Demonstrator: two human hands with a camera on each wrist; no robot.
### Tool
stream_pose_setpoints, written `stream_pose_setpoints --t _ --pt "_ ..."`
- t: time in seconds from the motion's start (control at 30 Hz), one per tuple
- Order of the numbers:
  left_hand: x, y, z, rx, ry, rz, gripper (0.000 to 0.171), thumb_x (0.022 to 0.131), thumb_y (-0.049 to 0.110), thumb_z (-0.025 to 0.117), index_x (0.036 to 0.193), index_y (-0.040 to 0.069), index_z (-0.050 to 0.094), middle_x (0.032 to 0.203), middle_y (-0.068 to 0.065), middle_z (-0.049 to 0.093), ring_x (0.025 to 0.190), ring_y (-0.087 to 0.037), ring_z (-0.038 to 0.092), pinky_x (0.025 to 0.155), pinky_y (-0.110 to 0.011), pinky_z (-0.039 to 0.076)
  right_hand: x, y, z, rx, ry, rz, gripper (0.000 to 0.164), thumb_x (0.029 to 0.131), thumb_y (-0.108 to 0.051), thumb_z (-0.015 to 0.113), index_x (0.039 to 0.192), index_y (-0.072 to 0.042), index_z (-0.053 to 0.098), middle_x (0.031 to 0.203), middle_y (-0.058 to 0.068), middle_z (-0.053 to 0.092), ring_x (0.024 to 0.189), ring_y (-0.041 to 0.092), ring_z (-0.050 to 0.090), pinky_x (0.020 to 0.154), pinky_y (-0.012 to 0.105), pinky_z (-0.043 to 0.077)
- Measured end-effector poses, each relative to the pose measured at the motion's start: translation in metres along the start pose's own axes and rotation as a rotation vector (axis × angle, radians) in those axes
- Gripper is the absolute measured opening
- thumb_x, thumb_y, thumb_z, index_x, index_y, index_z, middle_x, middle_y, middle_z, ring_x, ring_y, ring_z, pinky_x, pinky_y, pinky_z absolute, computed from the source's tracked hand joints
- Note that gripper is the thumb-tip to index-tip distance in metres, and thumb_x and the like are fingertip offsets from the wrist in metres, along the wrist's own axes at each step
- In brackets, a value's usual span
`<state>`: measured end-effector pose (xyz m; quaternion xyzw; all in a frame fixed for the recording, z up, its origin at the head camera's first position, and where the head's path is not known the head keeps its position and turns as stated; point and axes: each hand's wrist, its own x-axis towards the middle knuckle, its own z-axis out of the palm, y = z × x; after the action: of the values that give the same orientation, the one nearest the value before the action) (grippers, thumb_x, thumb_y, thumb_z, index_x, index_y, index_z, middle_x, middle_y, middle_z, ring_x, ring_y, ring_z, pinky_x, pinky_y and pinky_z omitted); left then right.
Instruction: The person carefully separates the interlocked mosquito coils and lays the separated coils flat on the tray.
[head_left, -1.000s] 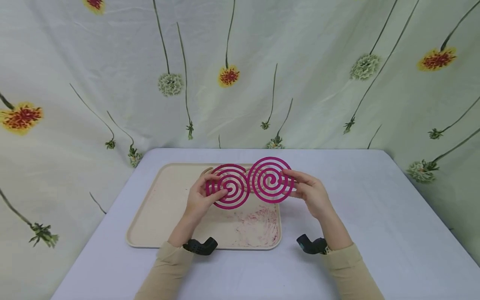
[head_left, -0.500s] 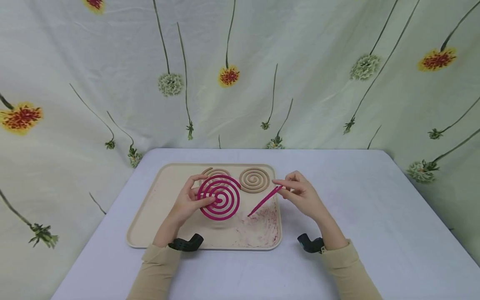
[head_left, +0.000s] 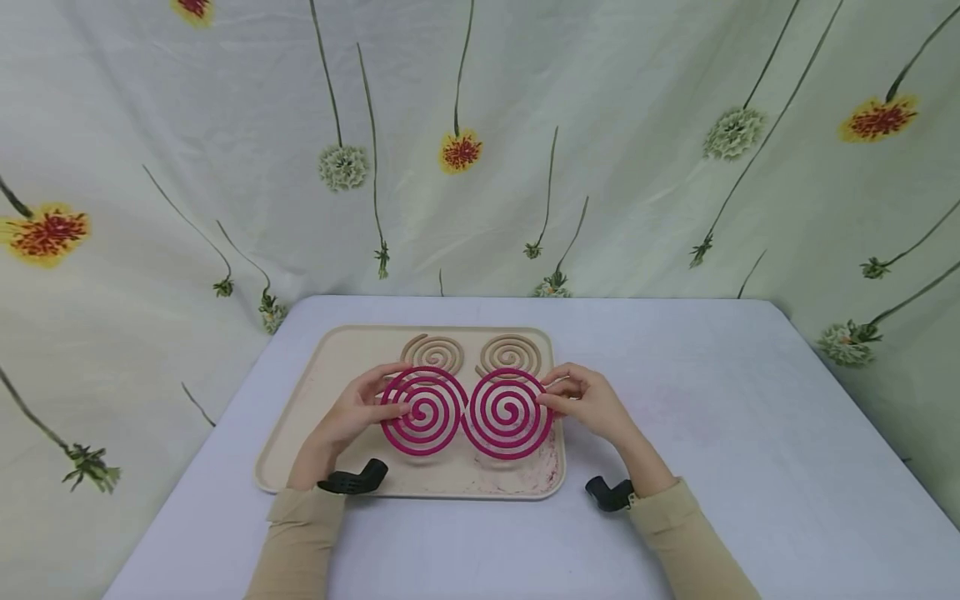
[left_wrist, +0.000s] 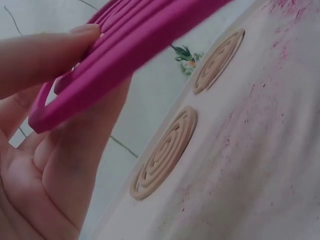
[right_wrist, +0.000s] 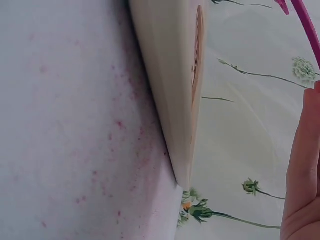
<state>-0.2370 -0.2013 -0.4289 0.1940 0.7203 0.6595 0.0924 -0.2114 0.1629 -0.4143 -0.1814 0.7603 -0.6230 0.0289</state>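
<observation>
My left hand [head_left: 358,410] pinches a magenta mosquito coil [head_left: 423,414] by its left side, thumb on the near face and fingers behind. In the left wrist view the thumb [left_wrist: 55,50] presses on the rings of that magenta coil [left_wrist: 115,65]. My right hand [head_left: 588,403] pinches a second magenta coil [head_left: 510,412] at its upper right edge. Both coils are held up side by side over the tray, faces toward me, their inner edges close together. The right wrist view shows only part of the right hand [right_wrist: 305,165] and a sliver of magenta.
A cream tray [head_left: 307,433] lies on the white-covered table [head_left: 720,400], with pink crumbs and stains at its near right. Two tan coils [head_left: 433,354] lie at the tray's back, partly behind the magenta ones. A flowered cloth [head_left: 615,167] hangs behind the table.
Both hands have come lower and nearer, the left also leftward. The right coil was turned edge-on half a second ago and faces me again. The tan coils, mostly covered at first, now show.
</observation>
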Motion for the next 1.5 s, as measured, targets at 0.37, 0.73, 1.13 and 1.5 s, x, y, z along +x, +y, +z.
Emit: stream_pose_setpoints --t 0.37,0.73,1.13,1.5 --pt "-0.003 -0.016 -0.008 0.073 0.009 -0.151 0.062 0.081 0.002 0.071 0.136 -0.004 0.043 0.122 -0.028 0.053 0.094 -0.017 0.062 0.074 -0.031 0.056 0.003 0.019 0.003 -0.057 0.012 0.155 0.025 0.087 -0.011 0.067 0.106 0.005 0.066 0.094 0.015 0.070 0.082 0.014 0.065 0.068 0.034 0.057" --pt "0.002 -0.021 -0.005 0.291 0.145 -0.161 0.055 0.075 0.008 0.078 0.122 -0.007 0.052 0.109 -0.022 0.061 0.089 -0.024 0.064 0.071 -0.024 0.054 0.003 0.025 0.007 -0.094 0.011 0.146 0.036 0.084 0.000 0.066 0.115 0.015 0.057 0.107 0.025 0.064 0.095 0.031 0.065 0.077 0.029 0.055" --pt "-0.002 -0.006 0.006 0.698 0.211 -0.174 0.045 0.071 0.018 0.081 0.110 0.001 0.065 0.088 -0.009 0.063 0.080 -0.021 0.055 0.065 -0.030 0.046 0.000 0.019 0.009 -0.130 0.052 0.207 0.038 0.088 -0.008 0.064 0.120 0.011 0.056 0.112 0.024 0.062 0.099 0.031 0.063 0.073 0.033 0.056" --pt "0.000 0.004 0.012 0.740 0.195 -0.019 0.037 0.082 0.016 0.072 0.114 0.002 0.063 0.104 -0.011 0.065 0.091 -0.024 0.060 0.076 -0.037 0.053 -0.005 -0.004 -0.005 -0.357 0.082 0.153 0.041 0.088 -0.020 0.066 0.122 0.000 0.060 0.114 0.013 0.065 0.102 0.029 0.062 0.082 0.040 0.053"
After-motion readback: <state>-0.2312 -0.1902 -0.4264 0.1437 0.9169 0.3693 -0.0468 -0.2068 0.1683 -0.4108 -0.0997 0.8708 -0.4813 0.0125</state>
